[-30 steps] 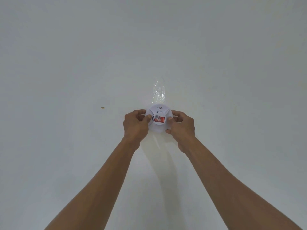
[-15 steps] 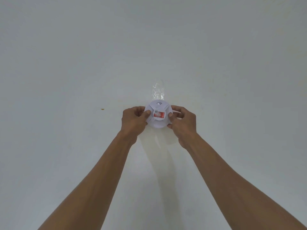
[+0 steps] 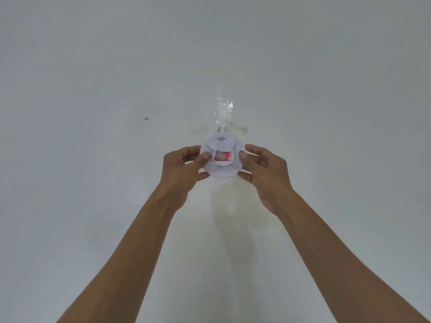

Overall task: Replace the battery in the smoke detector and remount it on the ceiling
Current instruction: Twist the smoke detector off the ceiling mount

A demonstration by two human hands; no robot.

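Observation:
A round white smoke detector (image 3: 221,169) with a red sticker at its middle and a wave symbol near its top edge is held up at the white ceiling (image 3: 93,66). My left hand (image 3: 184,169) grips its left rim, thumb resting on the face beside the sticker. My right hand (image 3: 263,173) grips its right rim with thumb and fingers. Whether the detector touches the ceiling I cannot tell. Both forearms reach up from the bottom of the view.
A crinkled strip of clear tape (image 3: 223,110) is stuck to the ceiling just above the detector. A small dark speck (image 3: 146,118) marks the ceiling to the left. Faint yellowish stains surround the detector's spot.
The detector has turned in my hands, so the sticker and wave symbol sit at a new angle. My fingers have shifted along its rim, and both hands sit slightly higher in view.

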